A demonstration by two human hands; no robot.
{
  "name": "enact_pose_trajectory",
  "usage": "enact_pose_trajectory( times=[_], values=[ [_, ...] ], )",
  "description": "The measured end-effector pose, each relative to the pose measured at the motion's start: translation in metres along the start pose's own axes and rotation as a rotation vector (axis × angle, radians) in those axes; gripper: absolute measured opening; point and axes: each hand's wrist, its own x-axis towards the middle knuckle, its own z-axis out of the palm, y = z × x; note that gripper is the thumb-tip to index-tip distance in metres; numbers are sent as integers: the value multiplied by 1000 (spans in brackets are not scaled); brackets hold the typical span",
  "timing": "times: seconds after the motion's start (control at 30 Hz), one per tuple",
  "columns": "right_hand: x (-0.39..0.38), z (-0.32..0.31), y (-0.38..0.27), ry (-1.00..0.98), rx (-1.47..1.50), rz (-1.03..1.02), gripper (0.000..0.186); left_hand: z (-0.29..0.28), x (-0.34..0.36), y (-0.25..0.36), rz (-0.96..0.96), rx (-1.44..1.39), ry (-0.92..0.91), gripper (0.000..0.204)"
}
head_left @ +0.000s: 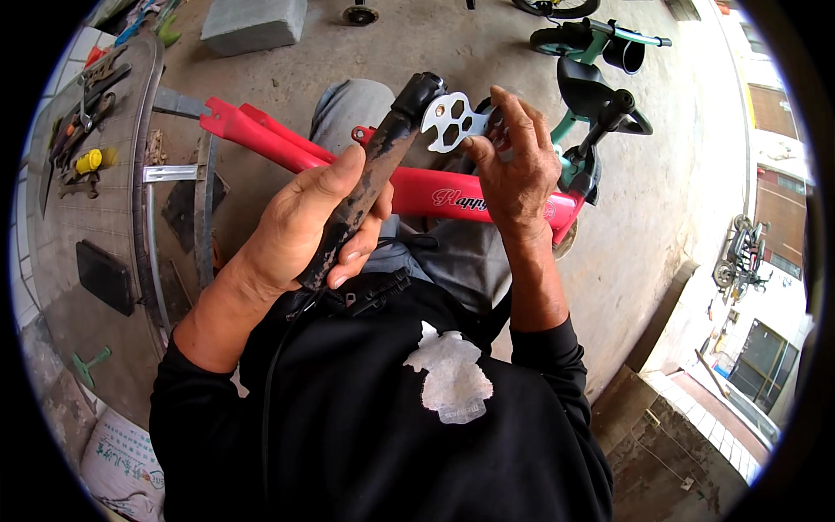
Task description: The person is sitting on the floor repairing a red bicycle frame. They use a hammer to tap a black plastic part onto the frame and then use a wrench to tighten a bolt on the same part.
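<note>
My left hand (300,222) is closed around a worn dark metal tube (372,174), its black paint scuffed to brown. The tube slants up and to the right, ending in a black collar (419,94). Between thumb and fingers, my right hand (519,170) grips a flat silver multi-hole wrench (451,124) with hexagonal cutouts. The wrench's left edge is right beside the collar; I cannot tell whether they touch. My right fingers hide its other end. Beneath both hands, a red bicycle frame (417,193) lies across my lap, its forked end at the left.
On the left, a table (96,217) bears pliers and other hand tools (85,113), a yellow piece (89,161) and a black flat box (104,277). A grey block (254,24) sits on the far floor. A green-framed child's bike (591,96) stands at the right.
</note>
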Motion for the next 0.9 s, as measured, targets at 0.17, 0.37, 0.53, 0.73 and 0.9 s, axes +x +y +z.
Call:
enact_pose_trajectory(
  times=[0.17, 0.37, 0.53, 0.73, 0.9],
  values=[
    [-6, 1, -4, -41, 25, 45, 63, 2, 0, -2, 13, 108, 58, 56],
    [-11, 5, -6, -45, 54, 78, 61, 1, 1, -1, 31, 179, 62, 57],
    [-14, 7, -12, -75, 110, 140, 58, 1, 2, -2, 63, 227, 78, 57],
    [-20, 8, -25, -120, 170, 228, 52, 4, 4, -4, 104, 296, 98, 57],
    [-28, 13, -40, -74, 281, 303, 45, 9, 6, -4, 154, 373, 119, 50]
  ],
)
